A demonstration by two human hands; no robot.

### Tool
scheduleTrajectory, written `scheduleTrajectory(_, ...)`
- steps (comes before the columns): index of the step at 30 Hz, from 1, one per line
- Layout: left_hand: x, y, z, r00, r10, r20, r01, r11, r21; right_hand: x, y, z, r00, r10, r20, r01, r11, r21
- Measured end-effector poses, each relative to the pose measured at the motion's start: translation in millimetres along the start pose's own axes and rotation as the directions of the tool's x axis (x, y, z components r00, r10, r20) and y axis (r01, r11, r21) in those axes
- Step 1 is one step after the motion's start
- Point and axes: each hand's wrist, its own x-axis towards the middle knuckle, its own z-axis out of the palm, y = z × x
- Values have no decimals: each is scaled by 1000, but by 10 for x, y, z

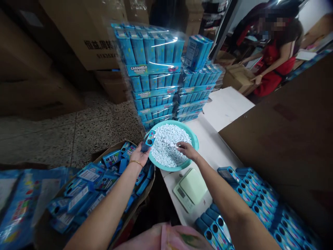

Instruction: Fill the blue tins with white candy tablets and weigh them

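Observation:
My left hand (140, 154) is closed around a blue candy box (148, 140), held tilted at the left rim of a turquoise basin (196, 141). The box's top, with a dark round spot, faces up. Small white candies (169, 156) fill the basin. Above them, my right hand (186, 149) pinches what looks like a small scoop (174, 145) with candies on it; its shape is hard to make out. Below the basin, a pale green scale (191, 189) sits on the white table (208, 139).
A carton (149, 189) of loose blue boxes stands at left. Wrapped stacks of boxes (156, 81) rise behind the basin. Rows of boxes (257, 198) stand at right beside a cardboard wall (286, 132). Another person (275, 66) handles a carton (238, 78) at back right.

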Motion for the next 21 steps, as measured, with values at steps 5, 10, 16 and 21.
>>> scheduleTrajectory(5,-63,-187,204,999,3,-43,-2,1000,20,-181,-418,-481,999,-48,25,46,995,92)
scheduleTrajectory(10,-107,-368,278,995,-3,-97,5,1000,22,-259,-950,-729,995,-73,67,93,917,-387)
scheduleTrajectory(16,-12,-439,230,996,-4,-95,6,1000,28,-239,-1391,-730,995,73,66,7,620,-785)
scheduleTrajectory(21,100,-522,175,995,16,-102,-10,998,61,-194,-1538,-605,998,57,24,-12,559,-829)
